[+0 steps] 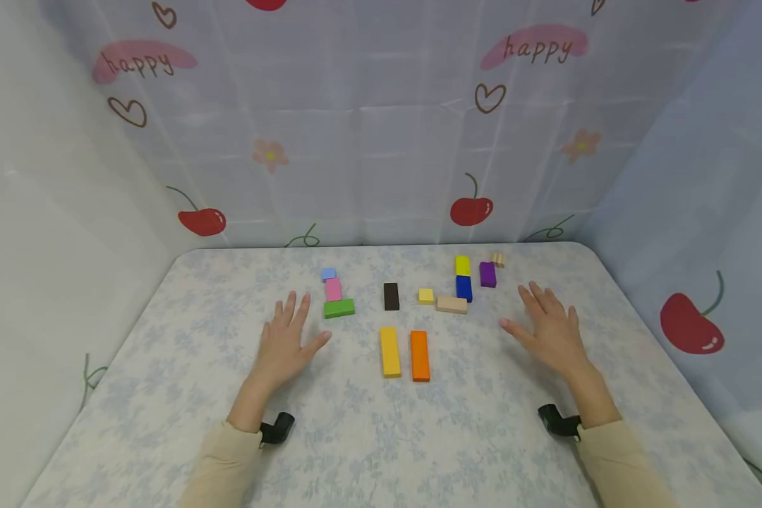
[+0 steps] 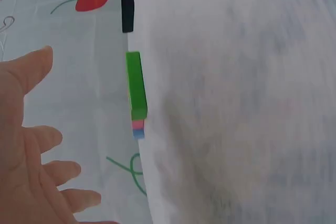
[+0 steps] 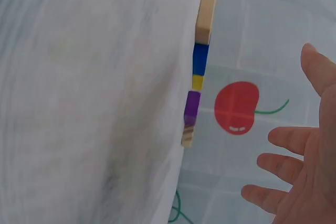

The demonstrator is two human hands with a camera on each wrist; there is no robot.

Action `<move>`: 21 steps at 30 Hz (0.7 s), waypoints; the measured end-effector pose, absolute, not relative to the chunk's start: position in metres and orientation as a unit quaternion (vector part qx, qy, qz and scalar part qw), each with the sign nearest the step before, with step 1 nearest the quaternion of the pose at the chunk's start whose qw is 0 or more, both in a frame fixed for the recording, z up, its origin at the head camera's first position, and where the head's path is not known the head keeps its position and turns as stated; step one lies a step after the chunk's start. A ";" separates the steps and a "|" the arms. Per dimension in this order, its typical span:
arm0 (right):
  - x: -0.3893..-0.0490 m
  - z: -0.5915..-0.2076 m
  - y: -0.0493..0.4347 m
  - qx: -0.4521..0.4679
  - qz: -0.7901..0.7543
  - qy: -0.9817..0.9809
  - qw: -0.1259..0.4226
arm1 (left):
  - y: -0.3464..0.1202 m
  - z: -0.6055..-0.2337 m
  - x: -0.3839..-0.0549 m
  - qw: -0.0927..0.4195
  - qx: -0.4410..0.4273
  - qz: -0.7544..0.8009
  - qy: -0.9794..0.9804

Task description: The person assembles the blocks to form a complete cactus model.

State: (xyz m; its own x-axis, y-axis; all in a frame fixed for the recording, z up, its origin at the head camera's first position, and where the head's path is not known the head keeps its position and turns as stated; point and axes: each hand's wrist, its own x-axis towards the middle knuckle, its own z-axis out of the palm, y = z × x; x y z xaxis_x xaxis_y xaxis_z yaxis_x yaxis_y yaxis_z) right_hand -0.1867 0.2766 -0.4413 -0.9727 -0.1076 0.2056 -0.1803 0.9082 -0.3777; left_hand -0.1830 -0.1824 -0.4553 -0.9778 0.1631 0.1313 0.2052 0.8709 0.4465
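My left hand [image 1: 284, 347] is held over the table with its fingers spread, holding nothing. Nearest to it lies a green block [image 1: 339, 308], with a pink block [image 1: 333, 289] and a light blue block [image 1: 328, 274] behind. On the other side my right hand [image 1: 551, 334] is spread the same way, also holding nothing. A purple block [image 1: 487, 274] and a small striped wooden piece [image 1: 498, 260] lie beyond its fingers. Between the hands are a yellow-orange block [image 1: 390, 352] and an orange block [image 1: 420, 356], side by side and apart.
Farther back lie a black block [image 1: 391, 296], a small pale yellow block [image 1: 425, 296], a beige block [image 1: 451, 304], a blue block [image 1: 463, 288] and a bright yellow block [image 1: 462, 265]. A patterned cloth covers the table [image 1: 381, 444]. Printed curtains [image 1: 368, 162] hang behind and beside it.
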 end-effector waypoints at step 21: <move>-0.193 -0.453 0.174 0.219 0.377 -0.895 -0.093 | -0.102 -0.463 -0.192 -0.091 -0.150 -0.521 -0.835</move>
